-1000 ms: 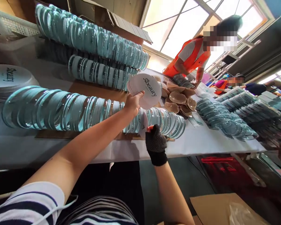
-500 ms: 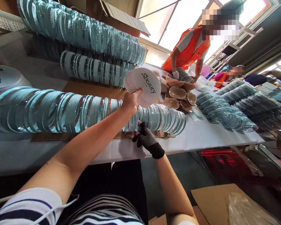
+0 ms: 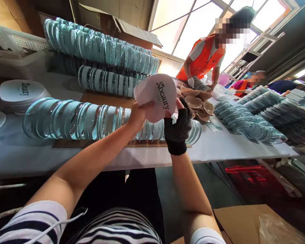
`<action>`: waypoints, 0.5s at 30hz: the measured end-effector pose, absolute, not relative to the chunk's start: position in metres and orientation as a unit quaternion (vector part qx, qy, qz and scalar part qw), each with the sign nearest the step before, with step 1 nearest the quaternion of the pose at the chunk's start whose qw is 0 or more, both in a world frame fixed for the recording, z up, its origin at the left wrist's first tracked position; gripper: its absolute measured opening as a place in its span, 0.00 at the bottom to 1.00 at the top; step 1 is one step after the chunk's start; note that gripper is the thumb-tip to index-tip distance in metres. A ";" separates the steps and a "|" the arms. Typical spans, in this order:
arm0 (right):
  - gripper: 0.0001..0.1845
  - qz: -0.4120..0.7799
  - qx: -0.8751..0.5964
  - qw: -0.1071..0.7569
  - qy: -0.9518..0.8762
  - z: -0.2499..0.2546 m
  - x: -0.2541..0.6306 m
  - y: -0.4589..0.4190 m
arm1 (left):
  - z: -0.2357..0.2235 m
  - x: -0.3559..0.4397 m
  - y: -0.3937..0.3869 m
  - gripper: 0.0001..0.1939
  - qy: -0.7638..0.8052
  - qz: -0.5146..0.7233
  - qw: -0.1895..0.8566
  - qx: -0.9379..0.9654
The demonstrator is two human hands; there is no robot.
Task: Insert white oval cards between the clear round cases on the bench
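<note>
My bare left hand (image 3: 139,117) grips a stack of round white cards (image 3: 152,89), the top one printed "Sbeauty". At the stack's right edge is my right hand (image 3: 178,125), in a black glove with bare fingertips, its thumb and fingers closed on the rim of a card. Whether it pinches one card or more cannot be made out. Under both hands runs a long row of clear round glass dishes (image 3: 91,120) standing on edge, with pale discs between them. The row lies on a strip of brown cardboard (image 3: 112,145).
More rows of glass dishes (image 3: 99,44) stand behind, and others (image 3: 244,118) lie at right. Another stack of printed cards (image 3: 11,90) is at left. Brown cup-shaped pieces (image 3: 194,101) are piled near a co-worker in an orange vest (image 3: 202,61). The white table (image 3: 132,159) ends before my body.
My right hand has risen from the dish row to the right edge of the card stack and closed on it. My left hand still holds the stack, now turned slightly. The view has shifted.
</note>
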State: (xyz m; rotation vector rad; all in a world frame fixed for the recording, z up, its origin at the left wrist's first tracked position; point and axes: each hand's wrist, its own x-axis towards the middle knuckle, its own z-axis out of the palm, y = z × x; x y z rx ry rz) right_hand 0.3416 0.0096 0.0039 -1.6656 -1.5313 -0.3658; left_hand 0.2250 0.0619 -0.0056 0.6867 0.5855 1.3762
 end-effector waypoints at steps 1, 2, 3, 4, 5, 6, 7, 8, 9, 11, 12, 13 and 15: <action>0.28 -0.124 -0.672 0.426 -0.593 0.004 0.335 0.009 | -0.006 0.222 0.061 0.11 0.261 0.604 0.684 0.316; 0.27 -0.096 -0.688 0.444 -0.566 0.005 0.332 0.008 | -0.005 0.219 0.062 0.11 0.258 0.592 0.693 0.321; 0.27 -0.078 -0.703 0.468 -0.530 0.007 0.331 0.003 | -0.004 0.216 0.063 0.10 0.259 0.583 0.702 0.317; 0.28 -0.075 -0.714 0.494 -0.491 0.010 0.332 -0.004 | -0.003 0.213 0.067 0.10 0.264 0.582 0.707 0.304; 0.29 -0.085 -0.722 0.508 -0.462 0.014 0.334 -0.016 | -0.001 0.210 0.071 0.11 0.271 0.590 0.705 0.285; 0.29 -0.099 -0.727 0.507 -0.453 0.016 0.337 -0.032 | 0.002 0.207 0.077 0.11 0.281 0.605 0.697 0.262; 0.28 -0.112 -0.731 0.488 -0.463 0.016 0.338 -0.051 | 0.004 0.204 0.084 0.11 0.291 0.622 0.686 0.240; 0.27 -0.105 -0.740 0.442 -0.496 0.015 0.338 -0.072 | 0.006 0.201 0.091 0.12 0.296 0.635 0.678 0.222; 0.25 -0.088 -0.744 0.385 -0.538 0.011 0.337 -0.092 | 0.007 0.199 0.097 0.12 0.297 0.642 0.675 0.207; 0.23 -0.061 -0.759 0.275 -0.587 -0.001 0.328 -0.124 | 0.008 0.197 0.107 0.14 0.291 0.646 0.681 0.188; 0.23 -0.055 -0.767 0.232 -0.596 -0.008 0.322 -0.133 | 0.007 0.196 0.110 0.15 0.287 0.644 0.686 0.183; 0.23 -0.051 -0.775 0.198 -0.597 -0.014 0.315 -0.136 | 0.006 0.196 0.112 0.17 0.282 0.642 0.689 0.181; 0.22 -0.036 -0.787 0.162 -0.594 -0.020 0.303 -0.127 | 0.004 0.195 0.113 0.18 0.275 0.644 0.691 0.180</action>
